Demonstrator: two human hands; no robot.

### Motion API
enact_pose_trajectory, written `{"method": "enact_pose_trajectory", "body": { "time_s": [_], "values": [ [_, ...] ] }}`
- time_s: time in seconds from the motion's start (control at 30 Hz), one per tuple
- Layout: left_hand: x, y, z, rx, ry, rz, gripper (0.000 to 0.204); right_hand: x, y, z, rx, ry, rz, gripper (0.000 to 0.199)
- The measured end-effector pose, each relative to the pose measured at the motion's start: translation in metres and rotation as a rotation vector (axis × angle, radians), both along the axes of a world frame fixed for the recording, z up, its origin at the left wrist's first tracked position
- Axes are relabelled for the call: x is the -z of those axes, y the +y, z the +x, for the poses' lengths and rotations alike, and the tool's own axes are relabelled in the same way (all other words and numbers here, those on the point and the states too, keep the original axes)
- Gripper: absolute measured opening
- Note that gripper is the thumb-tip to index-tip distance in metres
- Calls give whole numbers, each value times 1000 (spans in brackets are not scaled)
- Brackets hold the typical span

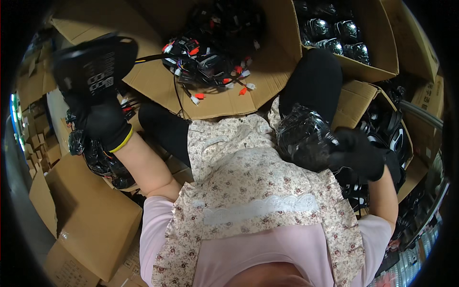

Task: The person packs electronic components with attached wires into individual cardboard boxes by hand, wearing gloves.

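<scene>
My left hand [108, 123], in a black glove with a yellow cuff, is raised at the left, closed on the lower end of a flat black part [93, 67]. That part has a rounded end and pale markings; I cannot make out its exact kind. A black cable runs from beside it toward the open carton. My right hand [361, 153], also in a black glove, grips the side of a black part wrapped in clear plastic [305, 136]. The wrapped part rests near my right thigh, its right side hidden by the glove.
Ahead, a cardboard carton [158, 95] holds black cables [210, 62] with red and white connectors. Another carton [382, 62] at the far right holds shiny wrapped parts [330, 36]. More black parts [382, 122] lie in a box at the right. A carton [91, 205] stands near left, by wrapped parts [105, 162].
</scene>
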State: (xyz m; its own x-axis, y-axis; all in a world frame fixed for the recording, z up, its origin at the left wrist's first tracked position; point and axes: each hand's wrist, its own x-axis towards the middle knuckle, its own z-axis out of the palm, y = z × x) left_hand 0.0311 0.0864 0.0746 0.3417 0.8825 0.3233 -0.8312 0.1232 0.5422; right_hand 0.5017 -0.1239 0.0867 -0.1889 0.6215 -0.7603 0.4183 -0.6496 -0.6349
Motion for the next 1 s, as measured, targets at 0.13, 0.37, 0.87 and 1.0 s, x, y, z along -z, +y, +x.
{"method": "enact_pose_trajectory", "body": {
  "time_s": [0.13, 0.37, 0.87, 1.0],
  "values": [
    [-14, -3, -5, -84, -153, 20, 52, 18, 7, 35, 326, 279, 275, 29],
    [48, 37, 38, -689, 1398, 238, 32, 57, 95, 42, 775, 924, 624, 45],
    [291, 152, 215, -470, 2153, 956, 45, 75, 245, -70, 660, 1512, 749, 44],
    [304, 157, 252, -624, 2050, 1235, 40, 108, 243, -47, 321, -37, 1409, 37]
  ]
}}
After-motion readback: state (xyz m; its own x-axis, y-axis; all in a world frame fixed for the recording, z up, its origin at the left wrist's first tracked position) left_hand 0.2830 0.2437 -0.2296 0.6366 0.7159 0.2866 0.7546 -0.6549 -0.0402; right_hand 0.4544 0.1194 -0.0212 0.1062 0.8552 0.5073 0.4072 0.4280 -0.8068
